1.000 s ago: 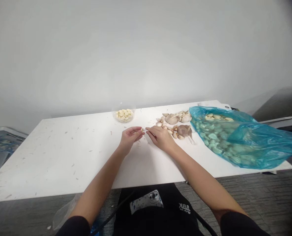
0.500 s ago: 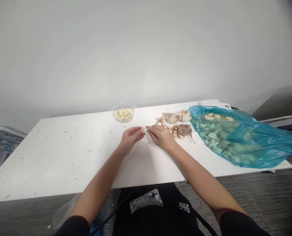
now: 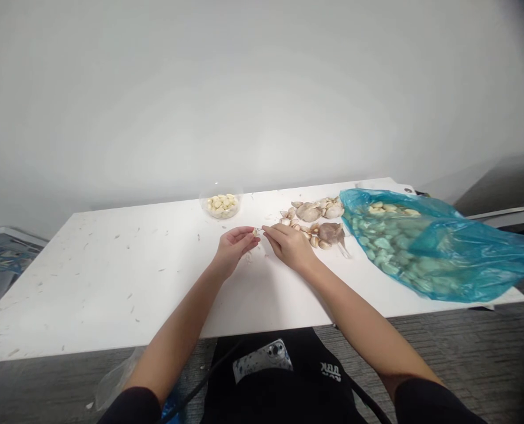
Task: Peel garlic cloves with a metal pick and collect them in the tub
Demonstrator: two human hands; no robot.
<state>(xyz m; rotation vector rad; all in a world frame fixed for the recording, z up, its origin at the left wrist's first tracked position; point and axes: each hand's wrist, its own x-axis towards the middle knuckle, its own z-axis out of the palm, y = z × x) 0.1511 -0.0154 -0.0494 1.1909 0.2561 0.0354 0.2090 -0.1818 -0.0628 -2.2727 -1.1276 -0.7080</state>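
Between the thumb and fingers of my left hand (image 3: 233, 250) a small garlic clove (image 3: 255, 233) is pinched above the table. My right hand (image 3: 289, 246) is closed on a thin metal tool (image 3: 259, 229); its tip meets the clove, and its kind is too small to make out. Just right of my right hand lie unpeeled garlic cloves (image 3: 314, 241) and garlic bulbs (image 3: 331, 232). Behind my hands stands a clear round bowl (image 3: 204, 211) holding several peeled pale cloves (image 3: 222, 204).
A blue plastic bag (image 3: 478, 253) full of garlic cloves covers the right end of the white table (image 3: 156, 247). Bits of dry skin (image 3: 132, 309) are scattered over the left side. A grey wall (image 3: 244, 88) rises behind. A phone (image 3: 264, 360) rests on my lap.
Both hands stay in nearly the same place. The clove and the tool tip have shifted only very slightly at my fingertips.
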